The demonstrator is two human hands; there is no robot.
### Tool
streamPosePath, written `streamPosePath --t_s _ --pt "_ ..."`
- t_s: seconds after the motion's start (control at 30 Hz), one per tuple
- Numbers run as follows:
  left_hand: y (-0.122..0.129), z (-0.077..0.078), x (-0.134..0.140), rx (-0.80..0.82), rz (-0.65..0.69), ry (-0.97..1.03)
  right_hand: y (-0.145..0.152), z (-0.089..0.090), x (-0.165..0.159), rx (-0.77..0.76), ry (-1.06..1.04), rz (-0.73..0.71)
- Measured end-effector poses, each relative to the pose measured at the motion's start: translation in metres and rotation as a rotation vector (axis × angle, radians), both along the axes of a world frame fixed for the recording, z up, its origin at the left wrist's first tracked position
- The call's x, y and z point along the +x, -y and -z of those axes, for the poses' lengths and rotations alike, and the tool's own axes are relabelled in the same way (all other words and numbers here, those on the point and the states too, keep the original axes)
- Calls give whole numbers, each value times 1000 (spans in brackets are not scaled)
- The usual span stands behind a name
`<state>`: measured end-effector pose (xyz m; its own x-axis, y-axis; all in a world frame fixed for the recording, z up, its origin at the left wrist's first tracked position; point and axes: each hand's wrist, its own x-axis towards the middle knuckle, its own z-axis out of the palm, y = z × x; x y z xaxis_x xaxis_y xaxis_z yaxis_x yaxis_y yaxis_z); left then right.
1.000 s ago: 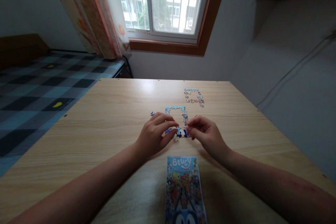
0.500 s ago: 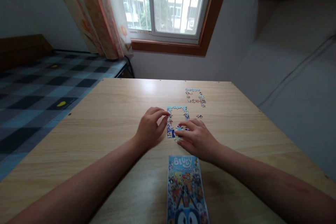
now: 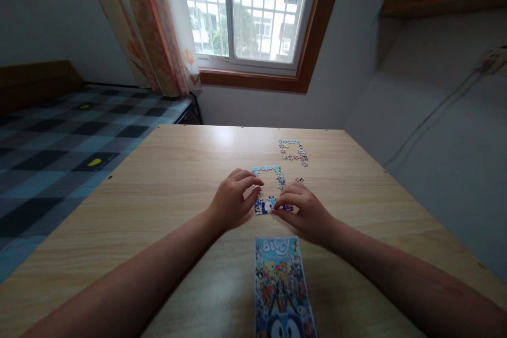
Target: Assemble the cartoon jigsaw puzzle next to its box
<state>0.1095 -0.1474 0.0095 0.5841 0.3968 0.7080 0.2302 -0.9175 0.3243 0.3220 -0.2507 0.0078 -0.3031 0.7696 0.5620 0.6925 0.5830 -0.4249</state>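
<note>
A partly assembled jigsaw puzzle (image 3: 280, 180) lies on the wooden table, its border forming a rectangle around bare wood. My left hand (image 3: 236, 198) is over the puzzle's left side, thumb and forefinger apart with nothing visible between them. At the bottom edge, my right hand (image 3: 304, 208) has its thumb and fingertips closed on a blue and white puzzle piece (image 3: 270, 204). The fingers partly cover the lower right corner. Just beyond the right hand sit a few loose puzzle pieces (image 3: 299, 179).
Farther back, more puzzle pieces (image 3: 293, 158) are laid out in a loose rectangle. A Bluey puzzle box (image 3: 282, 285) lies near me on the table (image 3: 178, 179). To the left is a bed with a checked cover (image 3: 51, 137); a window (image 3: 261, 16) is ahead.
My right fingertips have drawn together, and the blue and white piece now lies in line with the bottom border. My left hand has shifted slightly right and down. The view has tilted a little.
</note>
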Motion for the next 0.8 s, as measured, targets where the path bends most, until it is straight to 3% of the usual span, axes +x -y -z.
streamPosePath --t_s 0.17,0.3,0.57,0.8 --pt "10 -4 3 50 138 -71 1 1 16 235 29 -27" --pt "16 -4 6 86 182 -84 1 6 22 331 89 -47" --pt "17 -5 6 81 131 -75 2 6 20 351 162 -16" --pt "17 -3 6 9 186 -67 1 6 19 322 125 -35"
